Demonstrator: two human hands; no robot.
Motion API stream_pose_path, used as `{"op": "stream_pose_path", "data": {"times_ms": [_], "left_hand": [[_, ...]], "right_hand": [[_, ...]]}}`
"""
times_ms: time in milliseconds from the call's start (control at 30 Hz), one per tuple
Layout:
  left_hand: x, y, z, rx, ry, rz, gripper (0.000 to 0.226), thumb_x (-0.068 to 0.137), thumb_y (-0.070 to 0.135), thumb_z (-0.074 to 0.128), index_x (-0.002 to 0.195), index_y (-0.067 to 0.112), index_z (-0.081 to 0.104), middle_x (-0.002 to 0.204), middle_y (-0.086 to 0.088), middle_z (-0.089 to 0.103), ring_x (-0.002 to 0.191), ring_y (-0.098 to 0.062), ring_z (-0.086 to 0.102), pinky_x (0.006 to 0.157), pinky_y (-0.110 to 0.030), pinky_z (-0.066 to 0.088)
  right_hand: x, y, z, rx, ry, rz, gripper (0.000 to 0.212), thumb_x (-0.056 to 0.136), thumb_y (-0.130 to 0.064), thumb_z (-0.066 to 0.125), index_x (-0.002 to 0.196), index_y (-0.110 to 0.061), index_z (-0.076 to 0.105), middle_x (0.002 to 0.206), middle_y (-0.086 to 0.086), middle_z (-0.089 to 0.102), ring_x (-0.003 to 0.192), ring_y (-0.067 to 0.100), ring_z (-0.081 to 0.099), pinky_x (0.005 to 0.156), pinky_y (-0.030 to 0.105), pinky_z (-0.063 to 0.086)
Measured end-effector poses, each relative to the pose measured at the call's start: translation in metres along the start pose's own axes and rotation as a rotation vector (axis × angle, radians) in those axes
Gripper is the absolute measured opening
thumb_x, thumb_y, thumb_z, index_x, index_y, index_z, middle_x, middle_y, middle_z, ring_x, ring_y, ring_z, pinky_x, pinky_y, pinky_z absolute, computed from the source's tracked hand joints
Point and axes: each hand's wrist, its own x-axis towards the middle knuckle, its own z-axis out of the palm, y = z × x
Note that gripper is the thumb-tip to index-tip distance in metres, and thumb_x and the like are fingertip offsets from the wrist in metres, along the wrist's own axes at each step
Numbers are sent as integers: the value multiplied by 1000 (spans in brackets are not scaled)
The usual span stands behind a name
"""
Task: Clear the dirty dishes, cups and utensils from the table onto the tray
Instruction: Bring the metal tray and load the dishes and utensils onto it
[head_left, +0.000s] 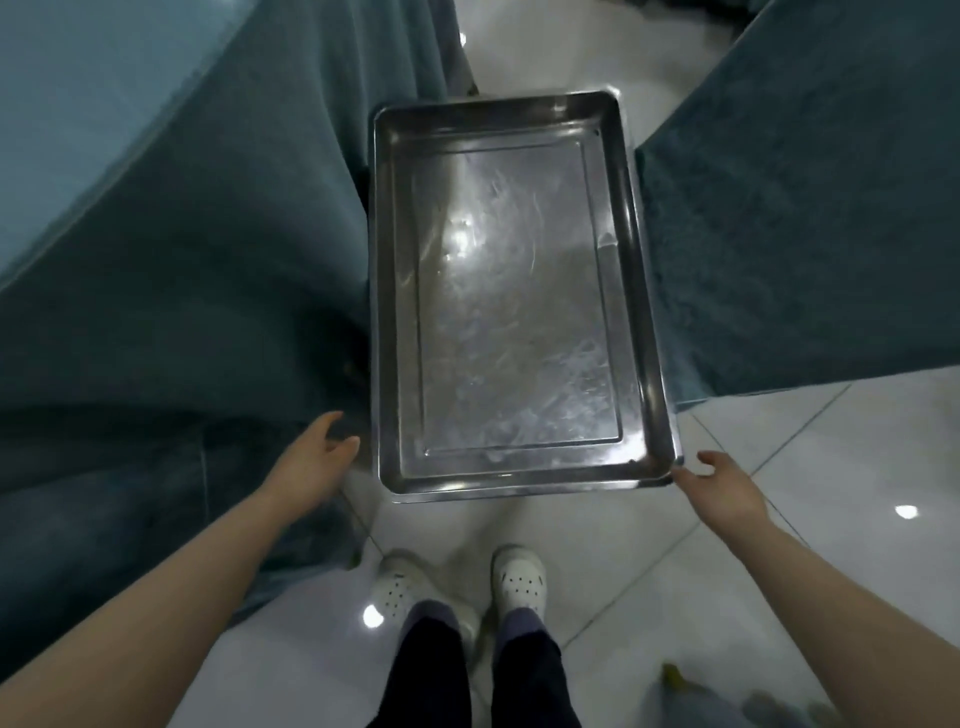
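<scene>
A rectangular steel tray (519, 483) lies in front of me with nothing on it, its scratched bottom catching the light. My left hand (317, 457) hangs just left of the tray's near left corner, fingers relaxed and a small gap from the rim. My right hand (722, 480) reaches toward the near right corner with loosely spread fingers, a fingertip at or almost at the rim. Neither hand holds anything. No dishes, cups or utensils are in view.
Teal cloth-covered tables flank the tray: one table (171, 244) on the left, another table (810, 218) on the right. Glossy white floor tiles (810, 467) lie below. My feet in white clogs (519, 577) stand just behind the tray.
</scene>
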Motion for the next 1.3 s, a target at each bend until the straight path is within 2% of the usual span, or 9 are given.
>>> {"op": "stream_pose_path", "data": {"times_ms": [100,200,300,400,600,800,1033,1200,1300], "left_hand": [[17,-9,23,25,17,-46,63,94,38,54,148,19,28,120,-11,61,100,-24,63,85,-33,48],[28,-16,48,-15,3,-106,61,94,42,53,145,16,33,122,-8,60,101,-26,63,90,-40,50],[29,-13,66,-143,-56,-214,44,96,35,52,135,17,42,112,-5,61,88,-20,64,64,-31,53],[28,-9,73,-132,-53,-241,39,95,21,56,131,14,43,117,-8,57,87,-21,63,58,-29,52],[17,0,63,-4,-45,-208,36,91,4,58,123,13,44,117,-13,57,83,-28,67,54,-27,53],[-3,15,47,-11,-88,-161,30,95,17,56,123,16,45,105,-16,67,69,-26,72,54,-30,55],[-35,41,30,-312,24,-136,39,94,-1,45,123,25,46,108,-6,58,92,-28,63,57,-36,57],[-72,60,9,-293,103,32,41,91,-3,44,112,31,53,98,2,63,83,-24,65,49,-28,55],[-100,65,-2,-310,119,73,40,90,-4,45,113,27,55,99,-1,64,82,-25,66,48,-29,56]], "right_hand": [[26,7,13,110,-37,36,59,87,-38,64,135,-9,45,114,19,62,97,37,62,90,46,51],[39,12,25,409,-159,102,44,91,-30,63,126,-6,51,91,15,65,73,28,64,68,37,57],[44,9,29,619,-297,158,22,94,-25,59,108,-8,58,95,14,64,79,31,67,66,34,56],[46,3,31,792,-379,189,7,97,-13,52,97,-11,58,99,10,65,87,28,65,67,38,55],[41,-3,19,767,-391,158,21,91,7,47,95,-12,55,103,13,62,89,28,63,56,33,57],[24,-12,-6,787,-357,77,33,87,10,41,97,-17,56,104,14,62,89,31,64,61,37,58],[-18,-42,-40,825,-202,-86,55,81,10,38,89,-39,63,88,2,68,72,27,68,56,37,58],[-56,-56,-70,808,-162,-226,66,84,9,36,122,-43,53,98,-7,65,70,25,69,56,49,59],[-88,-55,-88,803,-152,-247,63,83,11,35,118,-37,56,101,0,64,70,28,68,57,53,58]]}}
